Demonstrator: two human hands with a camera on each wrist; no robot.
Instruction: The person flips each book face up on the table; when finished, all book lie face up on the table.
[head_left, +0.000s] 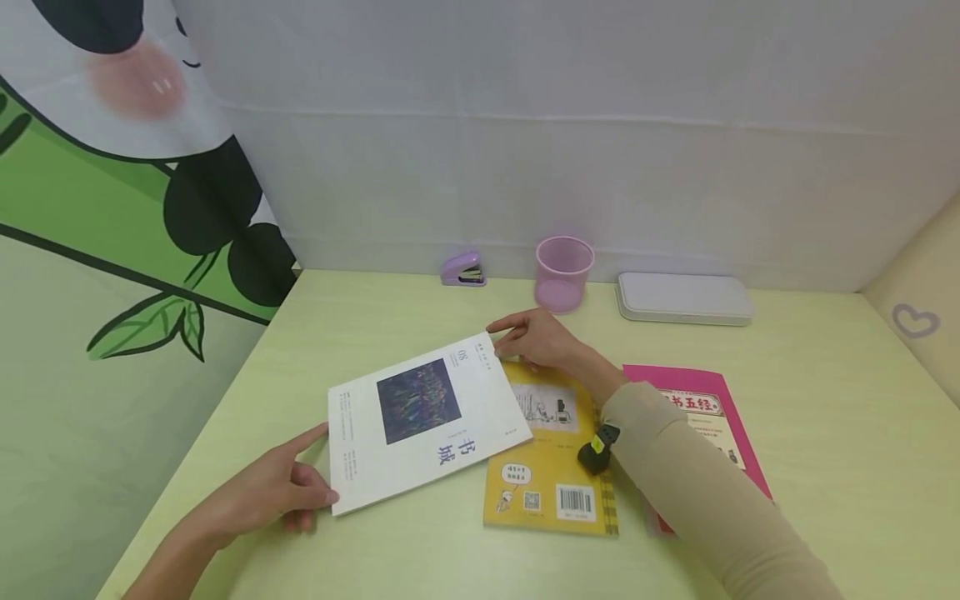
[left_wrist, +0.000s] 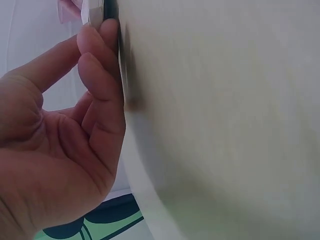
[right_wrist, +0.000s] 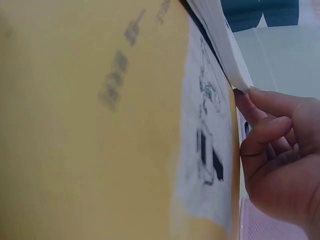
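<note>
A white book (head_left: 427, 417) with a dark picture on its cover lies slanted, its right part overlapping a yellow book (head_left: 543, 475). At its left edge, my left hand (head_left: 273, 492) grips near the lower corner, index finger stretched along the side. In the left wrist view, the curled fingers (left_wrist: 100, 85) meet the book's edge close to the tabletop. My right hand (head_left: 543, 337) pinches the white book's upper right corner, above the yellow book's top edge. The right wrist view shows the fingertips at that corner (right_wrist: 242, 85). My right forearm partly hides a pink book (head_left: 738, 433).
Along the back of the pale table (head_left: 300, 333) stand a purple stapler (head_left: 463, 270), a pink mesh cup (head_left: 562, 275) and a light grey case (head_left: 684, 298). A white curtain (head_left: 525, 183) hangs behind them. A cartoon-printed cloth (head_left: 127, 208) is at the left.
</note>
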